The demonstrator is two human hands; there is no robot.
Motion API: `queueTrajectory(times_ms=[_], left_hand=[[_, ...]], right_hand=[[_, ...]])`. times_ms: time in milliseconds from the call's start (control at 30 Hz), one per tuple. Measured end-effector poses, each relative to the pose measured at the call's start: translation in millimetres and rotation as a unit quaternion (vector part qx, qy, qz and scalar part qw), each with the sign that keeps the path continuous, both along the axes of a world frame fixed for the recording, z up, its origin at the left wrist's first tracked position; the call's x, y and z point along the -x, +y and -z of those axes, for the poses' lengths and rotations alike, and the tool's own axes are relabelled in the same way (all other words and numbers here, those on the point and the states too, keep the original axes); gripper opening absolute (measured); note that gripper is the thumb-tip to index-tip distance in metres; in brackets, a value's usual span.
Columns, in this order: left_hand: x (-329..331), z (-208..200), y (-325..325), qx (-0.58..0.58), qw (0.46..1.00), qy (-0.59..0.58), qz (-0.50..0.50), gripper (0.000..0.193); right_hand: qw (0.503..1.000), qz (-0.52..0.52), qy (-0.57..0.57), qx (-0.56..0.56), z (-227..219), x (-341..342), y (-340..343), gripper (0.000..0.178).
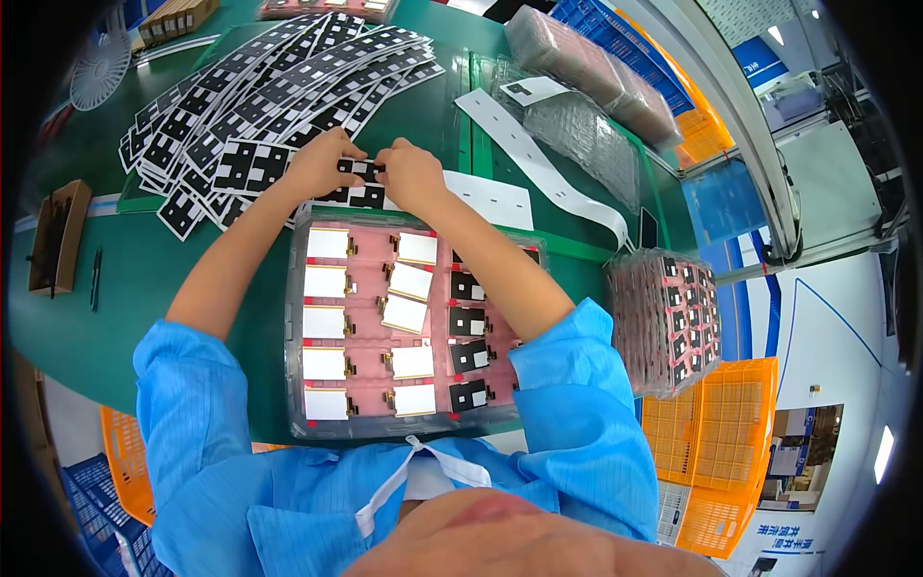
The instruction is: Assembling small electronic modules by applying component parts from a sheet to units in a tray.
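A white-backed strip of black stickers lies crosswise beyond the tray, its right part bare white backing. My left hand pinches the strip near its middle, thumb and fingers closed. Close beside it, my right hand has its fingertips closed at the same black stickers; whether a single sticker is lifted there is too small to tell. Below my forearms sits a clear tray with a pink lining. White rectangular panels with small brown connectors fill its left and middle columns. Panels with black stickers lie in the right part, partly hidden by my right forearm.
A fanned heap of sticker strips covers the back left. A curled white backing strip and clear plastic trays lie back right. Stacked filled trays stand at right. A small brown box and pen are left.
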State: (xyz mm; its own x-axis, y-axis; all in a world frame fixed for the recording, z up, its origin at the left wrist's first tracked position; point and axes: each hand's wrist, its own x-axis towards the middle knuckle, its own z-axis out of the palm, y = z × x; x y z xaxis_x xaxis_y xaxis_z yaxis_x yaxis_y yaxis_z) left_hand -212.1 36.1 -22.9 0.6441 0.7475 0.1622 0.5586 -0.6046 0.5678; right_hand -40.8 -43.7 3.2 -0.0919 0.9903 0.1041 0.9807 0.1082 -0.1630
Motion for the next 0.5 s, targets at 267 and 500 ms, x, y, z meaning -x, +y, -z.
queueTrajectory(times_ms=[267, 500], left_hand=[[2, 3, -3, -0.031, 1.0, -0.006, 0.003, 0.042], [0, 6, -12, -0.049, 0.999, 0.001, -0.003, 0.042]], right_hand=[[0.994, 0.051, 0.091, 0.03, 0, 7, 7, 0.03], [0.988, 0.069, 0.138, 0.022, -21, -13, -8, 0.014]])
